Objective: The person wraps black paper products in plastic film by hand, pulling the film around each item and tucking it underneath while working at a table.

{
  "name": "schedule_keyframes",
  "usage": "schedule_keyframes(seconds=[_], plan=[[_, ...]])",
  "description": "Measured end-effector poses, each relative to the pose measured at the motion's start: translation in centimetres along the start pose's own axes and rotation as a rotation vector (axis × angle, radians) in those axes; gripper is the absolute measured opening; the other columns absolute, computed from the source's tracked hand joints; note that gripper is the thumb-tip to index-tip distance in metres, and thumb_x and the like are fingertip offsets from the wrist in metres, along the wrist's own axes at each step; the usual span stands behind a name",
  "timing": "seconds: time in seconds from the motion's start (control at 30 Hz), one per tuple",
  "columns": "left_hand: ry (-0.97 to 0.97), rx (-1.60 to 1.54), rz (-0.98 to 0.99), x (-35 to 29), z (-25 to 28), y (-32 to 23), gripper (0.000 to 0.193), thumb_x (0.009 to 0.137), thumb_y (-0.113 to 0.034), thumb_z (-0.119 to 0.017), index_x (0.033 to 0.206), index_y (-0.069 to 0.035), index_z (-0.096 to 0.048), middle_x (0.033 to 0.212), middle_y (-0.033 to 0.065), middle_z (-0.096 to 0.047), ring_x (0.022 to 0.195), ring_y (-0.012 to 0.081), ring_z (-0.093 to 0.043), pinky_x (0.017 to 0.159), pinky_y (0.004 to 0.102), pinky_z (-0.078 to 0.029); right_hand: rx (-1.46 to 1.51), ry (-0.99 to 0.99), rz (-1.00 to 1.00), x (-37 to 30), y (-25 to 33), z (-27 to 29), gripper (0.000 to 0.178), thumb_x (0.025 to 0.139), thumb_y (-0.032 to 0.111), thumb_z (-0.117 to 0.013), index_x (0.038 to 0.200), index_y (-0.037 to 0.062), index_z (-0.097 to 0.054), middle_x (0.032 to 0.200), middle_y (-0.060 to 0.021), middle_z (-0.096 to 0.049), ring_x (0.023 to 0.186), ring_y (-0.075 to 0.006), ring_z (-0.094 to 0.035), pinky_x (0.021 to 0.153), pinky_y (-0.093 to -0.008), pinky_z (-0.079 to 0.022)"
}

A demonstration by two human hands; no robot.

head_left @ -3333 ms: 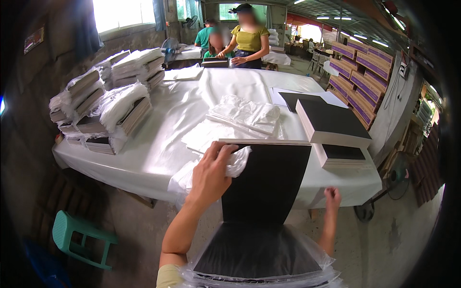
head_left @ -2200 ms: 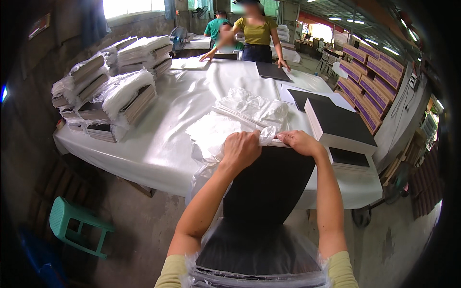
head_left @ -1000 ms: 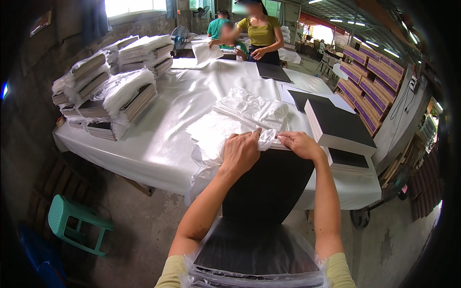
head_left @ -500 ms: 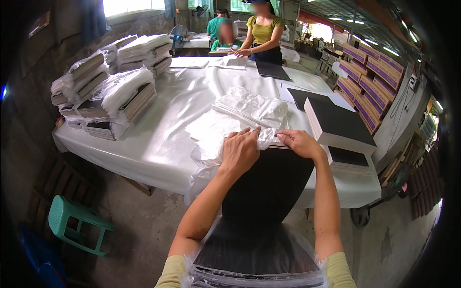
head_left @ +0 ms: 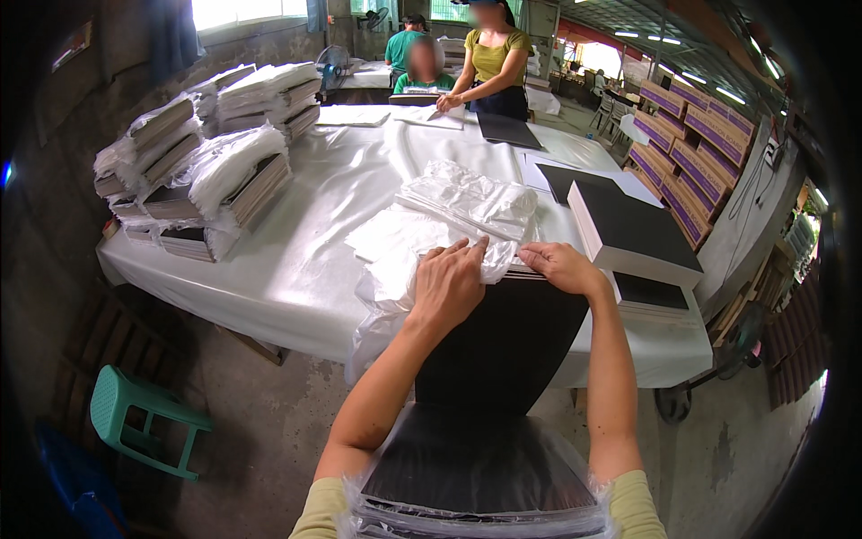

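Black boards (head_left: 498, 350) rise at five o'clock; left hand (head_left: 447, 283), fingers slightly spread, touches white plastic (head_left: 499, 262); right hand (head_left: 566, 268) pinches the boards' top edge.

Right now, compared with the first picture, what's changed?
Your right hand moved up and left to the top edge of the black boards. Across the table, a black sheet now lies before the standing co-worker. Your left hand stayed on white plastic; green stool and wrapped stacks stayed put.

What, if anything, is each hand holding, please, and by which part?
The left hand holds crinkled white plastic by a bunched part, atop black rectangular boards; what the right hand pinches there is unclear.
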State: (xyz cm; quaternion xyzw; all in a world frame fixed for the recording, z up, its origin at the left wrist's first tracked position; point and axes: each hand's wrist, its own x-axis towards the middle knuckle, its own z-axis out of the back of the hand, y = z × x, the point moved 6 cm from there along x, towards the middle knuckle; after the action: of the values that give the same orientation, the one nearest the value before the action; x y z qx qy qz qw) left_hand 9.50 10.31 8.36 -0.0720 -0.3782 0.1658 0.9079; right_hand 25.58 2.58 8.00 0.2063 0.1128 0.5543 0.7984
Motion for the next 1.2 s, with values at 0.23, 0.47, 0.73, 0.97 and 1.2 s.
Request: schedule_keyframes(seconds=[0.23, 0.47, 0.73, 0.97, 1.2], plan=[[-0.035, 0.002, -0.02, -0.3, 0.4, -0.2, 0.048, 0.066, -0.004, -0.053, 0.113, -0.006, -0.053, 0.095, 0.0136, -0.062, 0.1, 0.024, -0.056, 0.084, 0.0353, -0.042, 0.016, 0.018, -0.009, 0.0, 0.0, -0.1, 0.046, 0.086, 0.048, -0.042, 0.109, 0.0117, -0.058, 0.097, -0.0133, -0.062, 0.094, -0.0315, -0.057, 0.082, -0.0344, -0.043], [-0.026, 0.005, -0.013, -0.2, 0.5, -0.4, 0.049, 0.065, -0.004, -0.053, 0.114, -0.007, -0.053, 0.098, 0.0148, -0.061, 0.1, 0.024, -0.056, 0.084, 0.035, -0.042, 0.021, -0.008, 0.006, -0.1, -0.1, 0.0, 0.044, 0.085, 0.047, -0.043, 0.108, 0.0128, -0.059, 0.09, -0.0127, -0.063, 0.088, -0.0306, -0.058, 0.079, -0.0344, -0.044], [0.0, 0.023, -0.02, -0.3, 0.3, -0.2, 0.055, 0.064, -0.002, -0.052, 0.118, -0.007, -0.05, 0.099, 0.0121, -0.062, 0.103, 0.0225, -0.054, 0.086, 0.0343, -0.041, 0.042, -0.014, -0.008, -0.4, 0.6, 0.3, 0.04, 0.087, 0.038, -0.046, 0.106, 0.0047, -0.058, 0.087, -0.0168, -0.062, 0.082, -0.0292, -0.059, 0.075, -0.0321, -0.044], [0.008, 0.022, -0.03, -0.2, 0.3, -0.4, 0.056, 0.063, -0.002, -0.052, 0.119, -0.005, -0.049, 0.099, 0.0126, -0.061, 0.105, 0.0221, -0.053, 0.088, 0.034, -0.041, 0.055, -0.012, -0.007, -0.3, 0.5, 0.3, 0.041, 0.087, 0.039, -0.046, 0.105, 0.0046, -0.058, 0.08, -0.0147, -0.062, 0.075, -0.0261, -0.058, 0.072, -0.0314, -0.044], [-0.015, 0.035, -0.022, -0.4, 0.2, -0.4, 0.055, 0.064, -0.001, -0.051, 0.119, -0.005, -0.049, 0.097, 0.0132, -0.062, 0.107, 0.0224, -0.052, 0.087, 0.0345, -0.041, 0.044, -0.017, -0.017, -0.3, 0.6, 0.3, 0.041, 0.087, 0.04, -0.047, 0.105, 0.0051, -0.059, 0.081, -0.0147, -0.063, 0.076, -0.026, -0.059, 0.072, -0.0313, -0.044]])
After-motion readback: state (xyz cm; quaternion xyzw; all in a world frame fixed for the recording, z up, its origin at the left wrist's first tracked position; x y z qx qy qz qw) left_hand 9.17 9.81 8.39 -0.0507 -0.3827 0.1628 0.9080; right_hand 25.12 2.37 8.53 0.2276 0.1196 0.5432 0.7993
